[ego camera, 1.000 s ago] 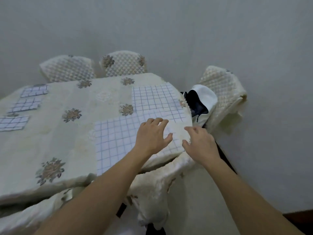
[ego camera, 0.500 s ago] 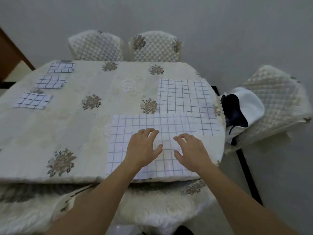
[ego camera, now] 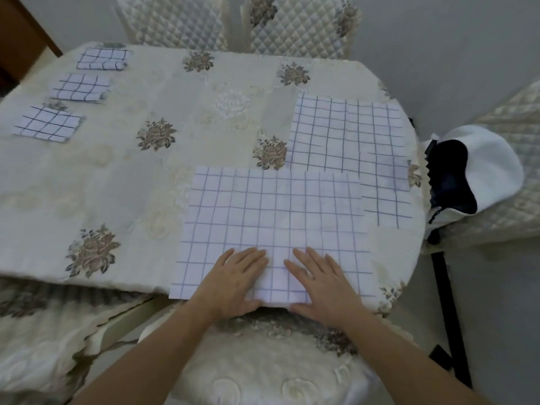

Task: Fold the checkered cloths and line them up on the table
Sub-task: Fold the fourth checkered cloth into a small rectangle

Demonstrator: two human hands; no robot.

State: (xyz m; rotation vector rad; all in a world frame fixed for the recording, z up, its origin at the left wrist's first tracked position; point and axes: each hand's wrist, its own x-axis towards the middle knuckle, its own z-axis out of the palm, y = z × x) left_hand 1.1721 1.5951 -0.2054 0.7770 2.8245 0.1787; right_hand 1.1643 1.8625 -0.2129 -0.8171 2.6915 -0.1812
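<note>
Head view, and both hands are down on the near checkered cloth (ego camera: 274, 217); the left hand (ego camera: 233, 280) lies flat, fingers straight and close together, palm pressing the fabric at the table's near edge; the right hand (ego camera: 321, 285) sits just beside it, fingers likewise straight and slightly fanned, pressing flat, nothing pinched. That cloth is spread open on the near right part of the table (ego camera: 146, 185), its near edge level with the table's rim; its far right corner overlaps a second unfolded checkered cloth (ego camera: 347, 135) lying further back toward the right edge. Over on the far left, three folded cloths run in a row: the farthest folded cloth (ego camera: 102, 58), the middle folded cloth (ego camera: 80, 86) and the nearest folded cloth (ego camera: 48, 124), each apart from the next. The table wears a cream covering with floral patches; two quilted chairs (ego camera: 175, 19) stand at the far side; a third quilted chair (ego camera: 514, 118) on the right carries a white and dark garment (ego camera: 479, 171); a cream cushioned seat (ego camera: 263, 375) sits below the forearms.
</note>
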